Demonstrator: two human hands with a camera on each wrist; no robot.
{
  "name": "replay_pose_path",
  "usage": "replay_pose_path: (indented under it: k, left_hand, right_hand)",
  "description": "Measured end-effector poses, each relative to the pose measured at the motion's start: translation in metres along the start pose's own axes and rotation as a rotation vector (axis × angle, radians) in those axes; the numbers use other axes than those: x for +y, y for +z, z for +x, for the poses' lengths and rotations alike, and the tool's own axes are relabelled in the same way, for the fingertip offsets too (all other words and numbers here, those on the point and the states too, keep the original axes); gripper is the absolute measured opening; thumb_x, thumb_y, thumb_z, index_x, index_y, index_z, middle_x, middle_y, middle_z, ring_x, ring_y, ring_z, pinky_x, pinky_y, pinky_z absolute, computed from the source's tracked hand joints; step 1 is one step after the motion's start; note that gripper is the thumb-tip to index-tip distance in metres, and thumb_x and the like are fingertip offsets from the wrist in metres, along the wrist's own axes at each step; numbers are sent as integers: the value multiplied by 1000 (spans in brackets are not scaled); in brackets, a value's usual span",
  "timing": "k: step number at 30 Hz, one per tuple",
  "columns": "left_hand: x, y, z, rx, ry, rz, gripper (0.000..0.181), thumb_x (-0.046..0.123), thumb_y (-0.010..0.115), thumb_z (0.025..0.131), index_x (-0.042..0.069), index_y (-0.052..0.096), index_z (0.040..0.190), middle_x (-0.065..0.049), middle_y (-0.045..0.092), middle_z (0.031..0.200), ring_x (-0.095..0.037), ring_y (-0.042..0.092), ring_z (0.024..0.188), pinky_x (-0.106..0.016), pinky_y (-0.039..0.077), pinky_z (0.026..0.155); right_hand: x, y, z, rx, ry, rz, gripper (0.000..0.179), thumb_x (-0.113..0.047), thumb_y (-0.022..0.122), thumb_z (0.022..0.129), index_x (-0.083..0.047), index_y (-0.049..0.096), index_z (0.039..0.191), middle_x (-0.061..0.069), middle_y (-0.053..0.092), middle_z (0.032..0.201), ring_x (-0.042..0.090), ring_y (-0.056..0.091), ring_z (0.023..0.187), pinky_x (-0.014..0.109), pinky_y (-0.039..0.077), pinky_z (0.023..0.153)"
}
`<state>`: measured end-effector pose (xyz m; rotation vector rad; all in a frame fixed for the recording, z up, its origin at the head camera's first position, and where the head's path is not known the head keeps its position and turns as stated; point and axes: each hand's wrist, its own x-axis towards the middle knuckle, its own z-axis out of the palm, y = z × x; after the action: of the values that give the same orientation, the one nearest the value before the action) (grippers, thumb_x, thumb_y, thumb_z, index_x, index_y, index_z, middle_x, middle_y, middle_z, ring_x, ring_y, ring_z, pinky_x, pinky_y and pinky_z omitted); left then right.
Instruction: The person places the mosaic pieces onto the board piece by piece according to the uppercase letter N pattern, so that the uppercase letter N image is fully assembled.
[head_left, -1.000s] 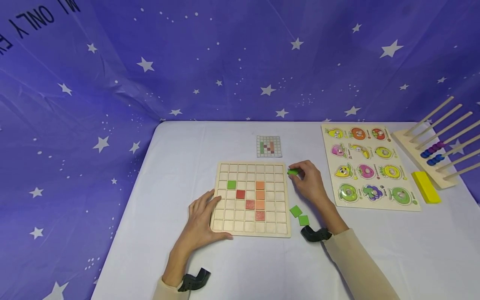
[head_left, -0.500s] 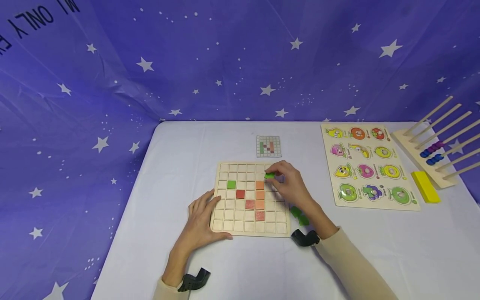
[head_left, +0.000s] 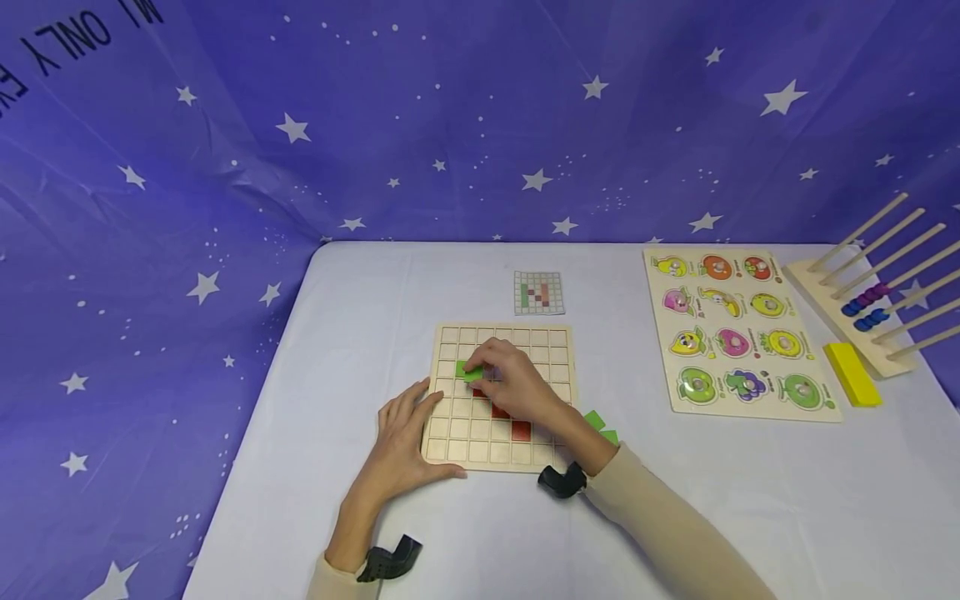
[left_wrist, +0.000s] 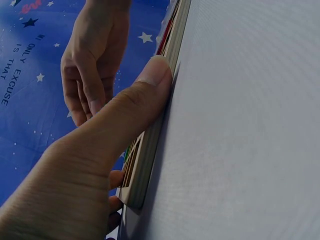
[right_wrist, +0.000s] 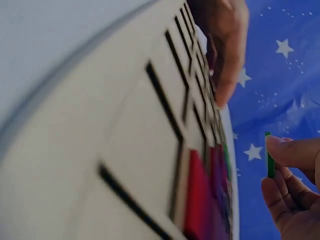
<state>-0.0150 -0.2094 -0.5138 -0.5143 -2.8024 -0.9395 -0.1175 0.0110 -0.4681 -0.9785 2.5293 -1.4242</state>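
Observation:
A wooden grid board (head_left: pixel 459 452) lies on the white table, with red tiles (head_left: pixel 521 431) and one green tile (head_left: pixel 460 367) in its squares. My left hand (head_left: pixel 399 442) holds its near left corner, thumb along the front edge and fingers at the left edge. My right hand (head_left: pixel 517 385) pinches another green tile (head_left: pixel 474 377) between thumb and fingers, over the board beside the seated green one. In the right wrist view, this pinched tile (right_wrist: pixel 270 160) shows edge-on. The right hand hides the orange tiles and part of the red ones.
Loose green tiles (head_left: pixel 595 420) lie right of the board, partly behind the right forearm. Beyond it is a small pattern card (head_left: pixel 538 293). A fruit puzzle board (head_left: pixel 742 333), a yellow block (head_left: pixel 852 375) and a peg rack (head_left: pixel 847 312) with beads stand to the right.
My right hand has carried the green tile from the board's right side leftward across it, to beside the seated green tile. The left hand has stayed at the corner.

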Motion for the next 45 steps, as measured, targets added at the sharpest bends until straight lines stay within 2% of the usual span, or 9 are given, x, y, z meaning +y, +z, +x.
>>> replay_pose_path:
  k: [4,13,25,35,45]
  left_hand:
    - [0,0,1,-5,-3,8,115,63,88,51,9,46,143,-16,32,155,-32,32,137,-46,23,102]
    - [1,-1,3,2,8,5,116,62,89,50,8,46,143,-17,33,154,-33,33,136,-46,23,102]
    - [1,-4,4,-14,-5,7,116,62,89,51,8,46,143,-15,32,156,-33,32,138,-48,22,104]
    - [0,-2,3,-16,-6,12,116,64,88,51,9,45,144,-16,32,156,-32,32,138,-48,22,104]
    - [1,-1,0,-26,-31,-3,116,64,87,51,10,45,144,-15,31,156,-32,31,138,-48,20,105]
  right_hand:
    - [3,9,3,-24,12,-38,21,-2,77,81,-10,72,99,-1,65,104,16,58,90,29,51,78]
    - [6,20,6,-82,30,-67,19,-4,77,83,-11,71,100,0,65,105,15,59,99,31,50,88]
    - [6,23,7,-110,15,-128,18,-7,78,82,-12,71,99,-2,64,105,15,57,101,33,49,90]
    - [9,25,6,-95,-16,-121,18,-7,79,81,-12,72,97,-2,65,102,15,57,99,32,49,87]
    - [10,27,5,-113,-7,-119,19,-10,78,83,-13,71,101,-2,65,105,15,57,101,32,49,88]
